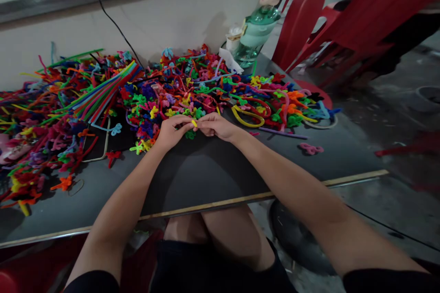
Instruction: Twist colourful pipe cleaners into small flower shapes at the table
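Observation:
Between the fingertips of both hands is a short yellow pipe cleaner piece (194,123); part of it is covered by the fingers. My left hand (174,131) pinches it from the left, thumb and fingers together. From the right, my right hand (216,126) closes on it too, its fingers curled. Just behind the hands spreads a big heap of coloured pipe cleaner shapes (161,96). Yellow-handled scissors (248,121) lie right of my right hand, partly buried in the heap.
A bundle of straight pipe cleaners (106,94) rests on the heap at left. A green bottle (256,36) and a white cup (233,40) stand at the back by the wall. Red plastic chairs (302,23) are at right. The dark table (206,174) has a light front edge.

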`<state>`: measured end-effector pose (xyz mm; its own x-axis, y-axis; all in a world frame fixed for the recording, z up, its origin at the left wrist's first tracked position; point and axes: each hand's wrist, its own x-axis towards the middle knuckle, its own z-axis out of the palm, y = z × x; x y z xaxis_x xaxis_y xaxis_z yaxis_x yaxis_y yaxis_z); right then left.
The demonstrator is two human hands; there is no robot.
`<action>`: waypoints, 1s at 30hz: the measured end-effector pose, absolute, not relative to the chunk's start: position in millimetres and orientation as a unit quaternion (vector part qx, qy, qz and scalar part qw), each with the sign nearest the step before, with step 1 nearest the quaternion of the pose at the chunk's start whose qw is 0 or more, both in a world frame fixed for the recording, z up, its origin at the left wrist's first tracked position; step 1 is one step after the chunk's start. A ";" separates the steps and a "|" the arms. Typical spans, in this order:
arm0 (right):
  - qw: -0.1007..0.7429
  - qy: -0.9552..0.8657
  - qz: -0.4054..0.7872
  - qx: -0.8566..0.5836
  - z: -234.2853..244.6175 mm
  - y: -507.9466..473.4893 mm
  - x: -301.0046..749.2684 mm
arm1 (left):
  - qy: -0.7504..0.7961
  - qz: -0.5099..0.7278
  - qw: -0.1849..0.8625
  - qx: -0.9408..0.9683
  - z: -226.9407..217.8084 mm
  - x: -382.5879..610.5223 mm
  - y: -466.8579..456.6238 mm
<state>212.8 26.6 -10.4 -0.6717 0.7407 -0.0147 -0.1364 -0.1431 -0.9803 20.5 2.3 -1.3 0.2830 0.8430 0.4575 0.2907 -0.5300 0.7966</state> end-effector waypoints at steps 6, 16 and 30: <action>0.283 -0.572 0.727 -0.254 -8.5 28.3 212.9 | 0.391 0.461 0.219 0.766 5.3 20.1 -1.1; 0.301 -0.635 0.656 -0.276 -10.9 27.6 205.7 | 0.423 0.476 0.169 0.753 5.5 31.4 -10.7; 0.465 -0.744 0.228 -0.423 3.2 -6.2 184.6 | 0.467 0.622 0.438 0.451 -12.0 55.1 -11.5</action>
